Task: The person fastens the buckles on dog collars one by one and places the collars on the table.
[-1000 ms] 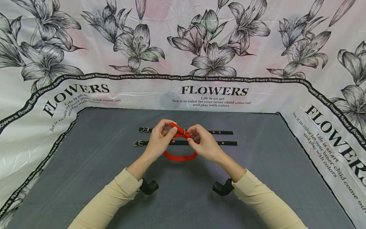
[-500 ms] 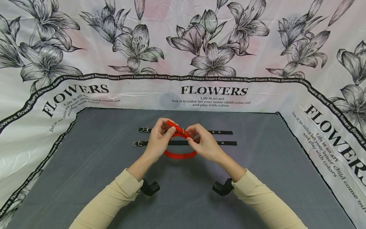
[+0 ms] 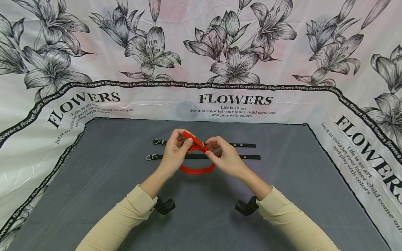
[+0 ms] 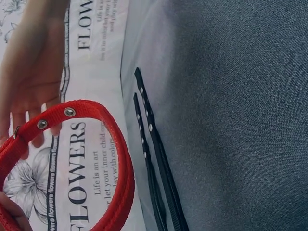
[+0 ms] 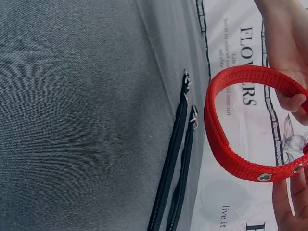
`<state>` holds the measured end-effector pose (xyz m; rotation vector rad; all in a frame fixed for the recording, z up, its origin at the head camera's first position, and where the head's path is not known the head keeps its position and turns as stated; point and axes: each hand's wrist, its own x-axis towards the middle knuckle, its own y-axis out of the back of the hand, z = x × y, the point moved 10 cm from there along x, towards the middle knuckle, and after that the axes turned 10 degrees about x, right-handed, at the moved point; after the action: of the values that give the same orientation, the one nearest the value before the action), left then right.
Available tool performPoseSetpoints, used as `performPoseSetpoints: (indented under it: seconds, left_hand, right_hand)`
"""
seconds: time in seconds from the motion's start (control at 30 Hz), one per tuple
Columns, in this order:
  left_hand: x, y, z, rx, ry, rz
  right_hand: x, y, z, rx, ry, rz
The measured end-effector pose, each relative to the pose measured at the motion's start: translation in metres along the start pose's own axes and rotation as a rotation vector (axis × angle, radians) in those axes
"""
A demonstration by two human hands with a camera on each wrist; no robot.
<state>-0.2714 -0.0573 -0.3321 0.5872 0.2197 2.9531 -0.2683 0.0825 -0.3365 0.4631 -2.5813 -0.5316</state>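
While the red collar (image 3: 196,170) hangs looped above the counter (image 3: 103,181), its buckled section slants from the left hand (image 3: 173,152), pinching the upper end, down to the right hand (image 3: 227,158), pinching beside the buckle (image 3: 202,145); 2 black straps (image 3: 197,157) lie crosswise below.

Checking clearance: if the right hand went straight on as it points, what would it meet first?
Most likely the red collar, which the right hand seems to touch; past it, the left hand, though depth is unclear.
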Motion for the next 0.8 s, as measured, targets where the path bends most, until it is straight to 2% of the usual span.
performPoseSetpoints:
  seconds: [0.13,0.4,0.6,0.8]
  left_hand:
    - [0.000,-0.004,0.000,0.017,0.029,-0.017]
    - [-0.005,-0.010,0.023,0.050,0.041,-0.052]
    - [-0.001,-0.005,0.011,0.027,0.020,-0.021]
    - [-0.001,-0.005,0.002,0.031,0.035,-0.021]
  right_hand:
    - [0.002,0.003,-0.007,0.035,0.040,0.027]
    - [0.007,0.002,-0.018,0.024,0.076,0.041]
    - [0.007,-0.001,-0.017,-0.008,0.067,0.018]
    - [0.007,-0.004,-0.015,-0.021,0.046,-0.014]
